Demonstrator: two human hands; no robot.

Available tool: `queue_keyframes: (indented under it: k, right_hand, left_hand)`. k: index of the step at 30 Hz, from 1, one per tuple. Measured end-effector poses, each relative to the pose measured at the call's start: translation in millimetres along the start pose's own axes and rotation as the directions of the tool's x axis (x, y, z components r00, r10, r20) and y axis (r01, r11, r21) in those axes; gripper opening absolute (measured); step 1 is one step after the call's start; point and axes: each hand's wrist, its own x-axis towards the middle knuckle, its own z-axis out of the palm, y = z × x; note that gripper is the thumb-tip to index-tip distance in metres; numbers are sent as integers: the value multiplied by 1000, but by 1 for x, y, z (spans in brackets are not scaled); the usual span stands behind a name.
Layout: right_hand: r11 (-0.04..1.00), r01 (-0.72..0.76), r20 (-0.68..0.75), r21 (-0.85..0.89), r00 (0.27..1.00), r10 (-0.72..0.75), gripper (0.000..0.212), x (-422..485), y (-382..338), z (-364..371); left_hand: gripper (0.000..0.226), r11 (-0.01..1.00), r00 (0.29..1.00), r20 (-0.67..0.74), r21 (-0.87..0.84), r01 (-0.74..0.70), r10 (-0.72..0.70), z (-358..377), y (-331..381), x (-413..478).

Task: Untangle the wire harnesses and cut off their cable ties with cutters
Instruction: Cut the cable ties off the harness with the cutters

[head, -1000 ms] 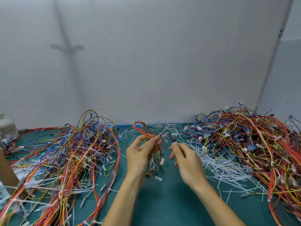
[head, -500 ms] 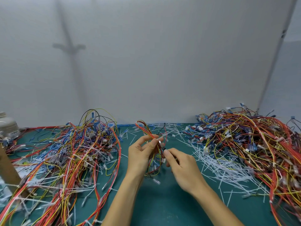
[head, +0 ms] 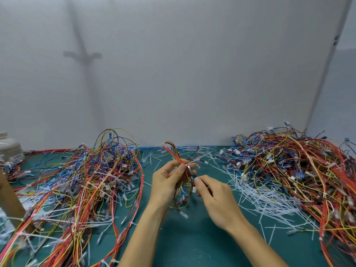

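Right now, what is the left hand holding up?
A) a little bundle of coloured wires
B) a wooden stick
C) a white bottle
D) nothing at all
A: the left hand grips a small wire harness of red, yellow and black wires above the green mat, and the right hand holds cutters against it.

A plain, pale grey wall [head: 192, 74] rises straight behind the dark green tabletop [head: 192, 243]. At the right a thin grey corner strip [head: 325, 74] joins it to a second pale panel [head: 339, 93]. A soft cross-shaped shadow [head: 84, 60] falls on the wall's left part. The light is even and diffuse. A tilted brown wooden post [head: 9, 199] and a white plastic jar [head: 9, 147] stand at the left edge.
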Motion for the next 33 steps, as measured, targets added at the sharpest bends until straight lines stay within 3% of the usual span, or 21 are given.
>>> queue_keyframes:
  k: [25, 33]
  right_hand:
    - [995, -62, -14, 74, 998, 63, 42, 0, -1, -2]
    - [962, -196, -141, 188, 964, 224, 25, 3, 4, -2]
  left_hand:
    - [13, 999, 1000, -16, 41, -8, 8, 1, -6, -1]
    - [34, 991, 997, 26, 113, -72, 69, -9, -6, 6]
